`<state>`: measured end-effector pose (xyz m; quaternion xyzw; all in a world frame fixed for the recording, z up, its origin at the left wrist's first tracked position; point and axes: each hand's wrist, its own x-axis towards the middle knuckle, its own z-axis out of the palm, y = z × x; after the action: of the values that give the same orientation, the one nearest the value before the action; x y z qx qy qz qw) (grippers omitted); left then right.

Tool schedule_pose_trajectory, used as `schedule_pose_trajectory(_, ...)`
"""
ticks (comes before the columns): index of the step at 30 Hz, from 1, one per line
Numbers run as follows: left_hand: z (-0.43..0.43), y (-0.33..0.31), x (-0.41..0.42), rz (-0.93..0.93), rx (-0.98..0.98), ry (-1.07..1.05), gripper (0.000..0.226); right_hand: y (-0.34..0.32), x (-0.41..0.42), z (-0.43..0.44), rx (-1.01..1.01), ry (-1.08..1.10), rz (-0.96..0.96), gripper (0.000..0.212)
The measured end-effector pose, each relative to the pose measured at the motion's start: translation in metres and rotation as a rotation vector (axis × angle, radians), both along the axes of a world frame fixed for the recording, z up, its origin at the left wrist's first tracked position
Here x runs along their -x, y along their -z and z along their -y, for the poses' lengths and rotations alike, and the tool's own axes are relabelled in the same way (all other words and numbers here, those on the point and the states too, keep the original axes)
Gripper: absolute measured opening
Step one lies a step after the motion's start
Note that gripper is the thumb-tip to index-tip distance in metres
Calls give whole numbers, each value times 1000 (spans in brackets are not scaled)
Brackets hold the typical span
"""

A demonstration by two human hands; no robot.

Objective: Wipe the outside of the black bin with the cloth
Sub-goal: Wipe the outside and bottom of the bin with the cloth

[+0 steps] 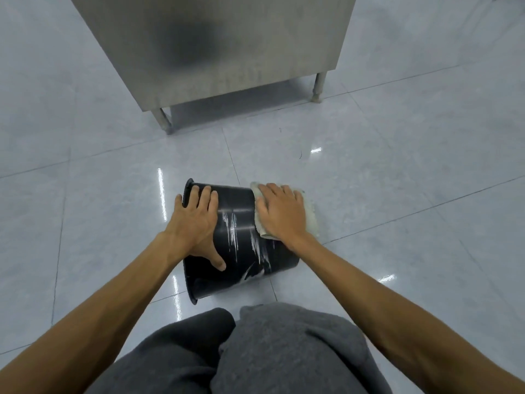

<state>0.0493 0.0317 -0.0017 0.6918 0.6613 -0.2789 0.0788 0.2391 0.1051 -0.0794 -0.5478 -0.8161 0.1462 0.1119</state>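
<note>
Mid-wipe. My left grip [196,223], flat, steadies black bin [241,206]; right grip [281,214], flat, presses cloth [311,214] at bin's base end. Next, likely: white streaks [233,228] mid-bin.

Black bin [241,223]: round, slightly tapered plastic, lying on its side on the tiled floor [369,194], with its flanged rim to the left and its narrower base end to the right. White smears streak the upturned wall near the middle and lower down. Cloth [311,214]: pale greenish-white, draped over the bin's base end, flattened beneath the right hand [281,214].
</note>
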Motion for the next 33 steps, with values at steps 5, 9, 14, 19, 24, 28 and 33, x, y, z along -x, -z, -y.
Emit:
schedule_pose_trajectory(5,-15,-4,3,18,67,-66,169,7,-5,20,-84,-29,-31,56)
schedule_pose_trajectory(9,-22,-2,4,-4,85,-60,169,32,-31,94,-220,-111,-48,57)
schedule_pose_trajectory(14,-12,2,6,4,48,-24,167,13,-12,38,-122,1,-58,52)
schedule_pose_trajectory(19,-16,0,7,12,60,-41,168,2,7,-2,-63,-16,-46,57)
schedule_pose_trajectory(24,-26,-2,8,10,105,-69,169,34,-16,91,-245,-129,-49,62)
schedule_pose_trajectory(28,-22,2,8,1,83,-47,167,34,-17,84,-262,-144,-66,59)
schedule_pose_trajectory(33,-21,3,10,24,36,-32,169,-2,18,16,-185,-32,-51,49)
